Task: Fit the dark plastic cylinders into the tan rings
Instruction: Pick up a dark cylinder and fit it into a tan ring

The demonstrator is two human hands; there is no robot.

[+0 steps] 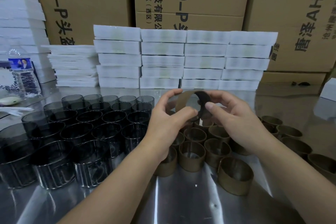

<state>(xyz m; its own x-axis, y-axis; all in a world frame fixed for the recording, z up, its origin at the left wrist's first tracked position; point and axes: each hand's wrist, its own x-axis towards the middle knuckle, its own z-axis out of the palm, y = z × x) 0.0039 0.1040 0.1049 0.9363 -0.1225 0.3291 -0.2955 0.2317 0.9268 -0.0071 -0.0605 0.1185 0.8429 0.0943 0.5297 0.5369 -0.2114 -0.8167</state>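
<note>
The fingers (211,105) of the right hand (234,120) pinch a dark cylinder (203,99) at its rim, while the left hand (169,114) curls round a tan ring (183,101), both held above the table (181,196). To seat it well, I judge the two rims should stay square to each other, with the push spread evenly round the edge rather than from one side. The cylinder looks thin-walled and smoky and seems partly entered into the stiff, cardboard-like ring; more dark cylinders (87,129) stand to the left, and tan rings (192,156) lie under the hands.
</note>
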